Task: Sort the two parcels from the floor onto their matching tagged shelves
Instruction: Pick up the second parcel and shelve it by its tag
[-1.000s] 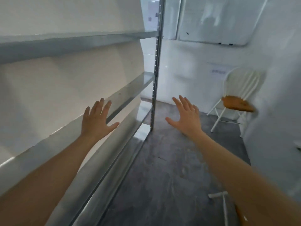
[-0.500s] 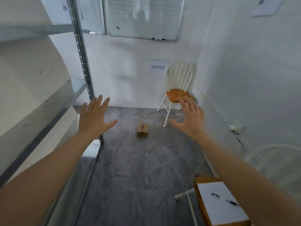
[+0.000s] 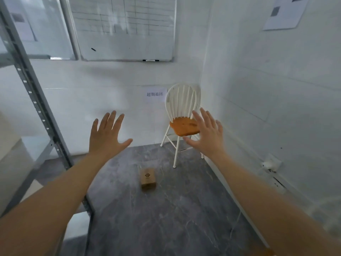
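Observation:
One small brown cardboard parcel (image 3: 147,178) with a dark logo on top lies on the grey floor, a little left of the chair. I see no second parcel. My left hand (image 3: 106,135) is held out in the air with fingers spread, empty, above and left of the parcel. My right hand (image 3: 206,133) is also spread and empty, above and right of it, in front of the chair seat. The grey metal shelf rack (image 3: 35,100) stands along the left edge; its tags are out of sight.
A white spindle-back chair with an orange seat (image 3: 182,124) stands in the far right corner. A paper sign (image 3: 155,94) and a whiteboard (image 3: 125,28) hang on the back wall. A wall socket (image 3: 271,164) sits low on the right wall. Grey floor (image 3: 166,218) stretches ahead.
The view has swung right, from the shelves to the room's far corner. The parcel on the floor has come into sight and now looks closer. Both hands stay spread and empty.

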`<state>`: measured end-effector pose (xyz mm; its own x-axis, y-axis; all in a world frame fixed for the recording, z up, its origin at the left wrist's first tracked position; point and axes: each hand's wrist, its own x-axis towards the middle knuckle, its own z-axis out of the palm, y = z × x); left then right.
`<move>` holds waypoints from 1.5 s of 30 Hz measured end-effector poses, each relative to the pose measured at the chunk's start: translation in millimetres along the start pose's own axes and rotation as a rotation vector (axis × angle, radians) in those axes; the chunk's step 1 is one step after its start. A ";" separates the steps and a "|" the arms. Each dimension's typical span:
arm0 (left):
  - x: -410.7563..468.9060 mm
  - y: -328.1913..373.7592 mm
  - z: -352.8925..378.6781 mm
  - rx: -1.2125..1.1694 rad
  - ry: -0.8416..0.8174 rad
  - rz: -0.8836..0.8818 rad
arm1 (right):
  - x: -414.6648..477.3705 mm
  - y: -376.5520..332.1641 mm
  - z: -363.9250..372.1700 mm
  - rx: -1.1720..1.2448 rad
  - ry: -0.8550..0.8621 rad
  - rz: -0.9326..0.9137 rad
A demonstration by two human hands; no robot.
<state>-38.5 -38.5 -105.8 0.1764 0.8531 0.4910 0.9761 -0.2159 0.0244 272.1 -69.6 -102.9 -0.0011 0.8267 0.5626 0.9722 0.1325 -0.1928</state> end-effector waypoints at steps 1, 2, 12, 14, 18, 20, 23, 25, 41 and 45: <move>17.7 -5.7 9.2 -0.005 0.002 0.007 | 14.4 -1.3 9.5 -0.007 -0.001 0.000; 34.0 -10.3 18.3 -0.008 0.001 0.010 | 27.9 -2.1 18.7 -0.017 -0.007 -0.002; 178.6 -43.4 141.8 -0.042 -0.056 0.052 | 166.5 28.4 148.2 -0.039 -0.087 0.005; 210.6 -49.9 171.1 -0.032 -0.074 0.053 | 199.0 36.5 180.5 -0.018 -0.095 0.006; 279.3 -60.1 223.8 -0.042 -0.099 0.023 | 268.2 52.0 240.0 0.007 -0.159 -0.019; 308.6 -66.1 249.9 -0.048 -0.100 0.005 | 300.4 58.6 268.8 0.017 -0.181 -0.038; 343.3 -77.0 292.1 -0.044 -0.122 -0.019 | 340.0 66.3 311.3 0.017 -0.226 -0.034; 362.0 -86.6 320.5 -0.031 -0.150 -0.034 | 360.3 69.4 341.7 0.004 -0.258 -0.037; 329.2 -154.6 663.8 -0.147 -0.512 -0.096 | 315.6 95.1 698.7 0.066 -0.577 0.131; 261.0 -160.3 786.3 -0.171 -0.595 -0.129 | 242.3 118.1 819.7 0.087 -0.734 0.107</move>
<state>-49.1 592.3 -666.3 0.1468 0.9849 -0.0923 0.9688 -0.1243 0.2146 194.9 594.6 -648.3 -0.0933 0.9860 -0.1382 0.9538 0.0486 -0.2965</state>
